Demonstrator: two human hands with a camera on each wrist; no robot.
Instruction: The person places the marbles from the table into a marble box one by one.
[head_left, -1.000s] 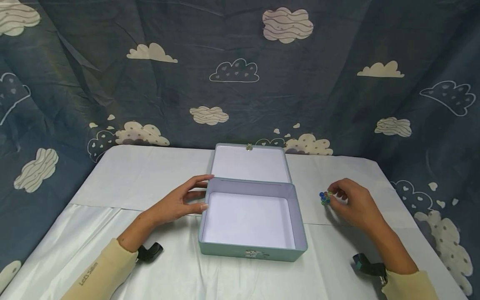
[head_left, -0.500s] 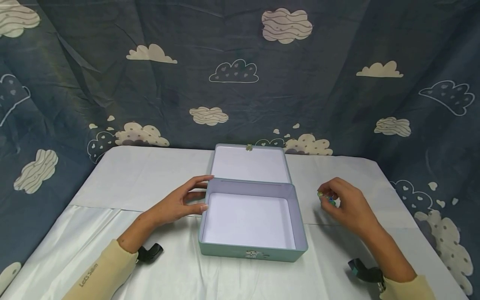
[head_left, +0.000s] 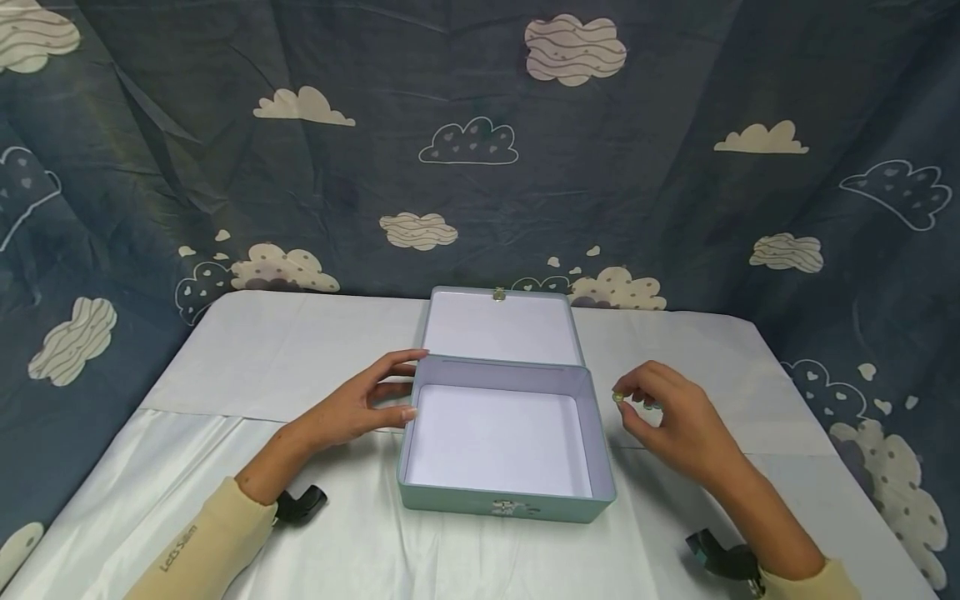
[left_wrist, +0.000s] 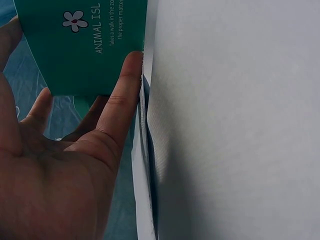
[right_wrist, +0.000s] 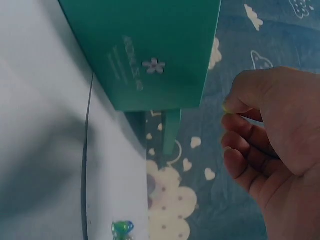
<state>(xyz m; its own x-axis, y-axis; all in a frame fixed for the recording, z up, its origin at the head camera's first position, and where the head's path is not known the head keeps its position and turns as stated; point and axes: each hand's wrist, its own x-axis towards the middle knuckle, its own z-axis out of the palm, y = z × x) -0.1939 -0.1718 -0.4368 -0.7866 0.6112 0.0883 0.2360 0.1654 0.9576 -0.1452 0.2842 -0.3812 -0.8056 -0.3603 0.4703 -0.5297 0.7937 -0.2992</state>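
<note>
A green tin box [head_left: 450,499] with a pale lilac inside stands with its hinged lid [head_left: 498,329] laid back behind it. My left hand [head_left: 352,408] rests along the box's left side, thumb and forefinger touching the wall, fingers spread. To the right of the box, my right hand [head_left: 678,421] pinches a small yellowish glass marble [head_left: 617,397] between thumb and forefinger. Its other fingers curl in toward the palm. Several green and blue marbles [right_wrist: 121,228] lie on the table in the right wrist view, and in the head view the right hand partly hides them.
A white cloth [head_left: 330,550] with fold lines covers the table. Behind it hangs a dark blue curtain [head_left: 360,192] printed with clouds. A black wrist camera [head_left: 302,505] sits at the left wrist and another black camera [head_left: 722,557] at the right.
My right hand has moved left from the marble cluster toward the box, carrying one marble. The left hand and the box have stayed in place.
</note>
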